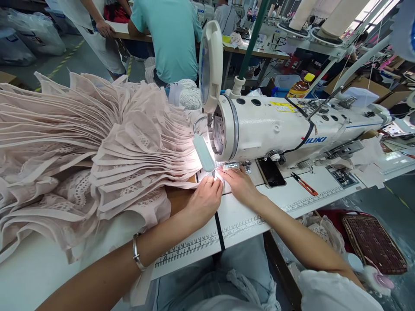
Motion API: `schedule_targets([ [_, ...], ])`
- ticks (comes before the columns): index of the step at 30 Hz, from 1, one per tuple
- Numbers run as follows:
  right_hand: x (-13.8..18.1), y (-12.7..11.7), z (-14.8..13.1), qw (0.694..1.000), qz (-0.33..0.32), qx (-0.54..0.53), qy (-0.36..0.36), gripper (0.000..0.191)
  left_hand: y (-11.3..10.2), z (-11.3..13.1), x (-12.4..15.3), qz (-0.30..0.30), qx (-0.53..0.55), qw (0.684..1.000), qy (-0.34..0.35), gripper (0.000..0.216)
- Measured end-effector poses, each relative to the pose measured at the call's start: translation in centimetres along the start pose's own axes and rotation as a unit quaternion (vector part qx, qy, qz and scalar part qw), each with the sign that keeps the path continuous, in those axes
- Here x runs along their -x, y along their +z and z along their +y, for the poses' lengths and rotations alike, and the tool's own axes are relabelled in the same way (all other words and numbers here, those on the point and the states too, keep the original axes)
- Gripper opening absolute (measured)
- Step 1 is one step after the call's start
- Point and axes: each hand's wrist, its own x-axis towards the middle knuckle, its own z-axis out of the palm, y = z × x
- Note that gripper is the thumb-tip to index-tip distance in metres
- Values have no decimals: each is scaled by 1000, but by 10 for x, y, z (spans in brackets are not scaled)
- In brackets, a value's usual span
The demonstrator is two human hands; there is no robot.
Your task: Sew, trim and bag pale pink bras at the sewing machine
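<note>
Under the lit needle area of a white sewing machine [256,125], both my hands work at a small piece of pale fabric [221,176]. My left hand [205,201] is closed, with thumb and fingers pinched on the fabric's near edge. My right hand [241,185] lies flatter, fingers stretched forward and resting on the fabric beside the presser foot. The fingertips and the needle are partly hidden by a grey-green lamp [204,153]. To the left, a large heap of pale pink fabric pieces with lace [139,147] covers the table and reaches up to the machine.
On the table right of my hands lie a dark phone [271,172] and orange-handled thread snips [304,184]. A printed ruler strip [243,227] runs along the front edge. Thread cones [340,19] stand behind the machine. A person in a teal shirt [167,39] sits ahead.
</note>
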Motion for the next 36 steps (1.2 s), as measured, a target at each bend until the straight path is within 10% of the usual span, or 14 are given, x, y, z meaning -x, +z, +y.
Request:
schedule_targets([
  [36, -9, -13, -5, 994, -75, -30, 69, 52, 21, -8, 5, 34, 27, 999, -13, 41],
])
